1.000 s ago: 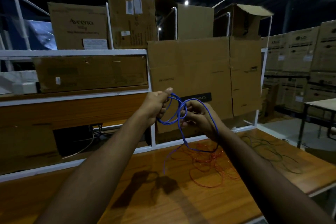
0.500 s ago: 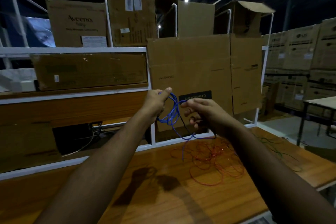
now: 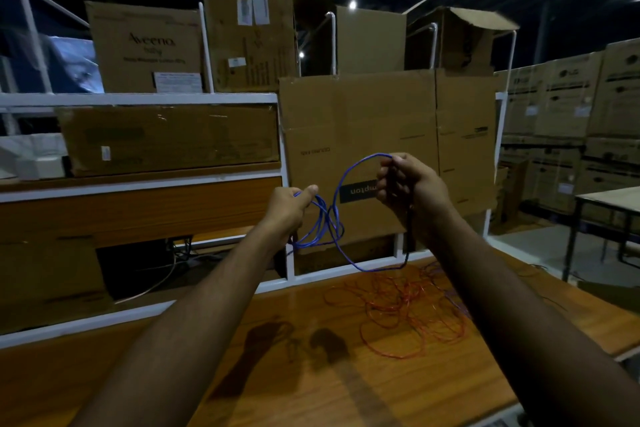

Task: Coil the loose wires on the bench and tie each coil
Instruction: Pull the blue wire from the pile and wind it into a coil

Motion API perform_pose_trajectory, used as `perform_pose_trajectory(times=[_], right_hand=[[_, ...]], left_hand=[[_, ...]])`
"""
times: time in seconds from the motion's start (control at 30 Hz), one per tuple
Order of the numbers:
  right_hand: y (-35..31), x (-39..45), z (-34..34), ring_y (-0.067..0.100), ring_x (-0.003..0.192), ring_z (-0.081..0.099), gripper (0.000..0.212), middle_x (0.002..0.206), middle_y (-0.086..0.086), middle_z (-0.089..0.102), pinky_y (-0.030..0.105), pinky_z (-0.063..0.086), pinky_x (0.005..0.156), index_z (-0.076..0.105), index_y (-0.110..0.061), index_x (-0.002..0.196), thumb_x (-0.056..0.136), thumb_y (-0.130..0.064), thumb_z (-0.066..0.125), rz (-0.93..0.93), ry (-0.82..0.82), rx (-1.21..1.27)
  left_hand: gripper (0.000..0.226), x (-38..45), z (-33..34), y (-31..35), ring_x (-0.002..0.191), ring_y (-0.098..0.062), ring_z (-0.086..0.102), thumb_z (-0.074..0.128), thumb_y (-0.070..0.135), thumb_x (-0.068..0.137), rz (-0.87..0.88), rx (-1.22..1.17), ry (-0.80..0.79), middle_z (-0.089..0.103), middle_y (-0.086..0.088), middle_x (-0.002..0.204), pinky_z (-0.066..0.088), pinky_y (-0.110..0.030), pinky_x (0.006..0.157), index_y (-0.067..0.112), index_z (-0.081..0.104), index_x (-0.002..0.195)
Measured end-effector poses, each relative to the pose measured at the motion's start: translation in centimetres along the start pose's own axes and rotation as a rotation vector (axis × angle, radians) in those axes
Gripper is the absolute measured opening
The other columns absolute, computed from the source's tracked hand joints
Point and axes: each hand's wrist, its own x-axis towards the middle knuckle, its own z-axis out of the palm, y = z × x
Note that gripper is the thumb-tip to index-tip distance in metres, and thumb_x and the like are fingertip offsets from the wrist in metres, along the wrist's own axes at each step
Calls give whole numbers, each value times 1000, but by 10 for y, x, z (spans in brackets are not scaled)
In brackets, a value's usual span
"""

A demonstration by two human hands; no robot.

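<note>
Blue wire [image 3: 332, 218], part coiled: gathered loops pinched in closed left hand [image 3: 289, 204]; open arc rising toward 2 o'clock into closed right hand [image 3: 408, 189], the nearer to the free run. Tail sagging benchward. Orange wire [image 3: 398, 315] loose on bench [image 3: 242, 374], 6 o'clock of right hand.

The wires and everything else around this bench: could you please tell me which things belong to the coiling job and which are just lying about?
Part of the job:
- blue wire, held up between the left hand and right hand
- red wire, loose on the bench

Just lying about:
- cardboard boxes on the shelf
- side table
</note>
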Motion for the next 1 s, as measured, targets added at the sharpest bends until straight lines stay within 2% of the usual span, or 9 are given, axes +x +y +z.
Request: perform_pose_trajectory(times=[0.17,0.3,0.4,0.5,0.6,0.7,0.8,0.9,1.0], right_hand=[[0,7,-12,12,50,40,19,64,0,50,24,34,47,50,-15,83,99,-22,43,141,-21,25],[13,12,-13,12,48,35,28,61,0,45,23,33,43,47,-15,75,101,-22,40,81,61,487],[7,13,-20,14,52,44,30,71,1,54,24,39,52,48,-14,76,103,-23,37,-30,123,663],[-2,11,-31,16,63,61,29,92,5,72,26,44,65,52,-15,81,103,-22,35,-89,190,650],[1,9,-38,18,85,70,29,110,2,75,30,47,76,50,-20,80,103,-25,33,-71,241,520],[9,8,-51,19,94,68,31,113,-2,74,32,45,82,55,-21,86,104,-28,31,-42,348,447],[16,9,-76,16,80,63,38,119,0,71,26,46,66,60,-13,122,105,-27,29,-33,539,535],[28,11,-102,15,61,50,34,115,6,70,19,41,48,56,-9,115,107,-27,29,-20,765,527],[41,11,-116,15,57,46,30,94,11,64,22,39,44,54,-4,119,106,-19,31,62,945,369]], left_hand=[[42,4,-4,-1,45,-15,26,54,41,100,-23,-14,8,29,1,56,24,-27,48,21,41,66],[42,-1,2,2,41,-11,28,53,43,100,16,29,-66,32,4,50,25,-25,45,20,45,66],[43,-2,4,-10,41,-13,30,54,42,99,95,219,-53,32,4,48,28,-28,51,10,58,71],[46,3,-2,-29,48,-17,36,55,43,98,66,292,-12,38,2,51,34,-35,60,3,67,79],[44,7,-8,-41,49,-20,40,56,43,98,16,290,18,43,-1,52,34,-34,59,6,65,75],[44,11,-11,-47,55,-23,42,58,43,97,-13,311,78,46,-6,59,33,-35,60,11,58,68],[39,14,-20,-49,61,-24,46,56,43,98,-35,330,149,48,-8,66,35,-34,62,14,58,72],[39,19,-29,-53,63,-24,51,52,43,99,-79,294,238,55,-9,73,43,-35,64,11,62,80],[35,21,-31,-54,62,-22,52,51,43,100,-135,217,328,56,-6,73,49,-37,65,14,60,81]])
